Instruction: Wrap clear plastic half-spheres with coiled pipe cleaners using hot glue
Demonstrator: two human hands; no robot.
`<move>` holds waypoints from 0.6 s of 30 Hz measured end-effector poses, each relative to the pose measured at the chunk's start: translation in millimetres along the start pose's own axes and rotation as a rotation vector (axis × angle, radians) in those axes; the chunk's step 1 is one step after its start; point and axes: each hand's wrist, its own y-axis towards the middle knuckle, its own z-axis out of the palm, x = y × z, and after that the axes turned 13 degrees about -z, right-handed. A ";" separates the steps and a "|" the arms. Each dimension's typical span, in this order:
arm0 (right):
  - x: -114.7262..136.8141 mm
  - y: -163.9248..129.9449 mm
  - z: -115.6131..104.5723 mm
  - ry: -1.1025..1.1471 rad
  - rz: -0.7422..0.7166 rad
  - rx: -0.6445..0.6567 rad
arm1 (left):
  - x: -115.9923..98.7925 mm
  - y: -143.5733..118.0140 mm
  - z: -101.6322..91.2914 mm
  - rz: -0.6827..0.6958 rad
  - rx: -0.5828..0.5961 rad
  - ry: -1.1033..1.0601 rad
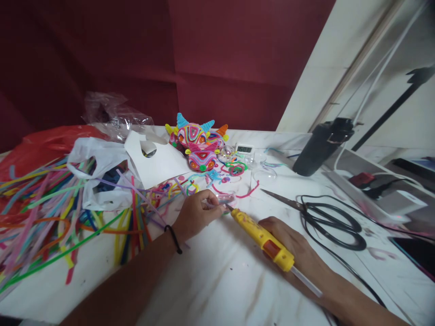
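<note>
In the middle of the table my left hand (197, 213), with a black band at its wrist, is closed in a pinch. At its fingertips shows a small clear, pinkish plastic piece (227, 197); its exact shape is blurred. My right hand (288, 237) is wrapped around a yellow hot glue gun (251, 228), whose nozzle points at the left fingertips and meets or nearly meets the piece. A clear glue stick (306, 281) sticks out of the gun's rear. Just beyond the hands lies a curved pink pipe cleaner (249, 192).
Colourful pipe-cleaner animal heads (201, 147) stand at the back, beside a small digital timer (244, 149). Loose pipe cleaners (44, 203), a white plastic bag (98, 156) and cut white paper (163, 160) fill the left. Black-handled scissors (326, 222), a cord and a black bottle (314, 147) are right.
</note>
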 end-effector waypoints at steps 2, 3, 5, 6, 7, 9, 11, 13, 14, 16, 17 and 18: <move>0.2 0.1 0.1 0.006 0.006 -0.006 | -0.5 -0.6 -0.2 0.010 -0.009 0.013; 0.2 0.1 0.3 0.006 0.007 -0.008 | -0.6 -0.8 -0.2 0.012 -0.015 0.018; -0.1 0.1 0.6 -0.005 0.010 -0.003 | -0.2 -0.8 -0.1 0.013 -0.023 0.027; -0.3 0.1 0.7 -0.014 0.008 -0.002 | 0.1 -0.7 0.1 0.016 -0.025 0.031; -0.5 0.0 0.8 -0.022 0.005 0.001 | 0.5 -0.5 0.2 0.020 -0.027 0.035; -0.8 -0.1 0.8 -0.031 0.006 0.004 | 1.0 -0.2 0.6 0.027 -0.031 0.042; -0.9 -0.4 0.6 -0.027 0.009 0.004 | 1.0 -0.2 0.9 0.027 -0.036 0.046; -0.5 -0.7 0.4 -0.022 0.006 0.010 | 0.5 -0.5 1.1 0.027 -0.034 0.048; -0.3 -0.8 0.4 -0.023 0.003 0.011 | 0.2 -0.8 1.2 0.028 -0.030 0.049; 0.2 -0.9 0.3 -0.021 0.003 0.017 | -0.3 -1.3 1.4 0.029 -0.023 0.052; 0.3 -0.9 0.4 -0.020 0.007 0.017 | -0.4 -1.5 1.5 0.027 -0.020 0.054; 0.3 -0.8 0.4 -0.017 0.010 0.014 | -0.4 -1.7 1.5 0.026 -0.020 0.056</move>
